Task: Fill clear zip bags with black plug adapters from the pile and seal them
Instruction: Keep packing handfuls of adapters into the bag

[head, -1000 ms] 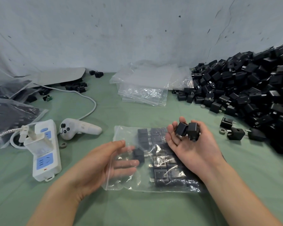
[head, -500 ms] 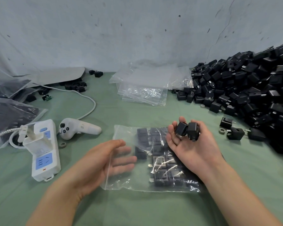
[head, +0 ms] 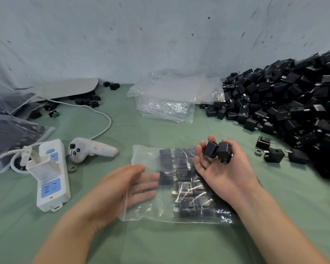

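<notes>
The left hand (head: 120, 189) lays straight fingers (head: 147, 187) inside the clear zip bag (head: 147, 155). The right hand (head: 223, 176), palm up, curls its fingers round two black plug adapters (head: 223, 151).

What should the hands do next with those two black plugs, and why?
Probably the left hand slides out of the zip bag to take an adapter from the right hand: its fingers are empty and the bag has room.
</notes>
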Demonstrator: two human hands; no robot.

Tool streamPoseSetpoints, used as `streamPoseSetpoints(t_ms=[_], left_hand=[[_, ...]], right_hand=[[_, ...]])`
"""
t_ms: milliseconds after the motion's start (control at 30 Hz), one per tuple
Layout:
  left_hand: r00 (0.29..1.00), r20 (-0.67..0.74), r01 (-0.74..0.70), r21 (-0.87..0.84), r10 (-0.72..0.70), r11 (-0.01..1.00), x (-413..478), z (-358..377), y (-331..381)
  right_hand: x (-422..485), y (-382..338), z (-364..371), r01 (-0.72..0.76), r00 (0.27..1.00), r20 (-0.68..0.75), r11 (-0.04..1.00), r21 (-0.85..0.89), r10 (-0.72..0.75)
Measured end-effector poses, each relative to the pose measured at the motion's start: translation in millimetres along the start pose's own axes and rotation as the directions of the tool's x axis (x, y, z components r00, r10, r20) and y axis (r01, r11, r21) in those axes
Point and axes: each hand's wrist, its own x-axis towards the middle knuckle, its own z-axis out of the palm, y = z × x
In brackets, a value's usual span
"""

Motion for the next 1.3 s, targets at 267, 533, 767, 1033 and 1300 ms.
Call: streamPoseSetpoints(t_ms=[267,533,767,1033,1300], left_hand=[[0.72,-0.42,-0.299,0.53,0.552,0.793,4,3,3],[0.591,0.086,-0.602,0.709,0.802,0.367,-12,53,-1],[0.611,0.252,-0.567,0.8,0.75,0.194,-15,63,-12],[0.643,-0.324,-0.392,0.639,0.694,0.662,-30,4,14],[0.857,-0.327,-0.077,0.682,0.398,0.727,-36,-16,-2]], right_hand=[[-4,-1,3,-0.015,1.0,0.023,0.999,0.029,0.014],[-18,13,24,-0.135,0.982,0.129,0.99,-0.043,0.14],[-29,30,37,-0.141,0.949,0.24,0.957,-0.254,0.204],[-29,18,39,-0.192,0.962,0.164,0.967,-0.167,0.219],[-20,-3,27,-0.079,0.997,0.02,0.995,-0.067,0.08]])
